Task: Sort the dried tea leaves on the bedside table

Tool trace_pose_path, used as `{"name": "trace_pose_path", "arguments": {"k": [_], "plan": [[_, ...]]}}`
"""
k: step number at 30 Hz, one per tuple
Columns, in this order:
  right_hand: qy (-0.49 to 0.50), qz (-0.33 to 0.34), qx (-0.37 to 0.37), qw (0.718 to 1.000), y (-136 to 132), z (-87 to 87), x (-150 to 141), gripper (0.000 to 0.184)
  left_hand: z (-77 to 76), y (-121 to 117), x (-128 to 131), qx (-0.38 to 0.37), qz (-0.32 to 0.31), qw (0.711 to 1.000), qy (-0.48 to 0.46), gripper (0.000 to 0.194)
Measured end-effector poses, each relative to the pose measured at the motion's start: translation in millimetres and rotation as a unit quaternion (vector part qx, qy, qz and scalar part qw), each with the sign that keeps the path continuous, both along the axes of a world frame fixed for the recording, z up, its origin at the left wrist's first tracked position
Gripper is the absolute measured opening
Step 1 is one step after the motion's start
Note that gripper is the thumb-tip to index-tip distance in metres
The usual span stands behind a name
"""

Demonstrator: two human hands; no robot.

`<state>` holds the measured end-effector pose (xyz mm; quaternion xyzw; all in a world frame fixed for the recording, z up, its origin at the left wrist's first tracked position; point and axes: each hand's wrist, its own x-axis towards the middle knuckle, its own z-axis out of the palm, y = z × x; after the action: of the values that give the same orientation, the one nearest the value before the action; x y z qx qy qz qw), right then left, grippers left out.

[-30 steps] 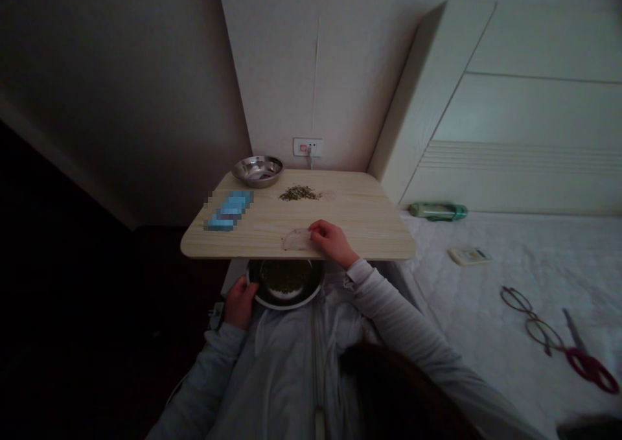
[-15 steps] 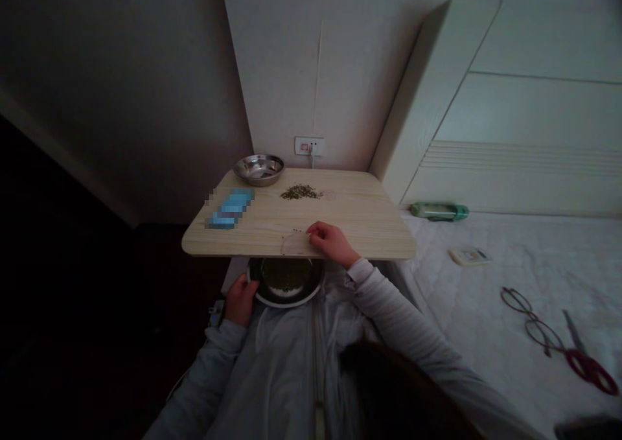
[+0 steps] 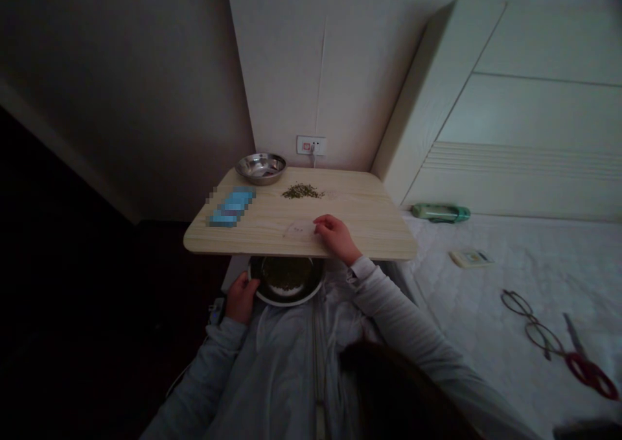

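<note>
My left hand (image 3: 241, 297) grips the left rim of a dark, white-edged bowl (image 3: 279, 304) on my lap; green grains (image 3: 286, 273) lie in it, and the tabletop hides its far side. Over the table's near part is my right hand (image 3: 336, 238), its thumb and index fingertip slightly apart, with nothing visible between them. Just left of those fingertips lies a thin translucent piece (image 3: 292, 233) with a few dark specks on it. Farther back is a pile of green grains (image 3: 302, 192), with a faint pale piece (image 3: 331, 194) at its right.
The small wooden table (image 3: 233, 240) holds a steel bowl (image 3: 261, 169) at back left and a blurred blue item (image 3: 232, 207). A wall socket (image 3: 311, 145) is behind. On the bed at right lie a green bottle (image 3: 440, 212), a pale device (image 3: 471, 258), glasses (image 3: 532, 323) and red-handled scissors (image 3: 590, 374).
My right hand has shifted slightly up and right, and its fingertips have parted from the translucent piece, which now lies flatter with specks in its middle. My left hand stays on the bowl.
</note>
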<state>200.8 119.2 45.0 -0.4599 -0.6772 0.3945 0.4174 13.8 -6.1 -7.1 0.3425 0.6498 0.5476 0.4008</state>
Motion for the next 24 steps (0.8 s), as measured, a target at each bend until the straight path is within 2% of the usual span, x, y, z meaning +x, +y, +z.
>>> {"name": "trace_pose_path", "arguments": {"k": [4, 10, 19, 24], "plan": [[-0.013, -0.038, 0.018, 0.999, 6.3, 0.3, -5.7, 0.020, -4.6, 0.0, -1.4, 0.008, -0.004, 1.000, -0.002, 0.013], [-0.042, -0.063, 0.049, 0.996, 6.1, -1.8, -11.8, 0.019, -2.8, -1.0, -0.6, 0.004, 0.000, 1.000, -0.011, 0.012], [-0.088, -0.050, 0.080, 0.992, 0.7, -0.9, -10.1, 0.019, 2.0, -0.4, 1.2, -0.005, 0.008, 1.000, -0.002, 0.011], [-0.082, -0.016, 0.077, 0.994, -0.2, -0.9, -9.6, 0.019, 0.3, -0.2, 0.8, -0.001, 0.006, 1.000, -0.010, 0.012]]}}
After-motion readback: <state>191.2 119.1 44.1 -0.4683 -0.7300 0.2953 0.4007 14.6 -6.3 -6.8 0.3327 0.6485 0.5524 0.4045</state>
